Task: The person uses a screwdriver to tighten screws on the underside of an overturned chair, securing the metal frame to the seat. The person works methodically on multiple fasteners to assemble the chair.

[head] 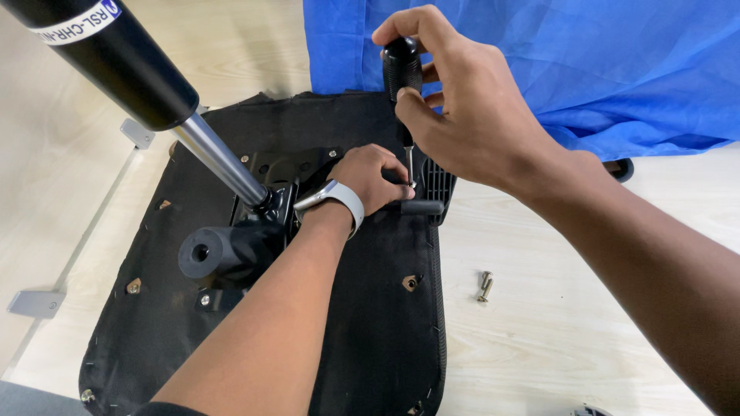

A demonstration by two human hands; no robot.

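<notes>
Illumination is bright, even and diffuse, apparently from overhead. Shadows are soft and short: a faint one lies beside the two bolts (485, 286) at centre right of the frame. A narrow highlight runs along the polished metal rod (220, 160) at upper left, and the black cylinder (108, 58) above it carries a mild sheen. Focus is sharp across the centre. Wide-angle stretching enlarges the forearms towards the lower edge.

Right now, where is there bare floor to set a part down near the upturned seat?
Bare wooden floor lies right of the upturned seat, around the two loose bolts, below the blue cloth. Another strip lies left of the seat. The seat's middle is crowded: mechanism plate, gas cylinder, left hand, right hand with screwdriver.
</notes>
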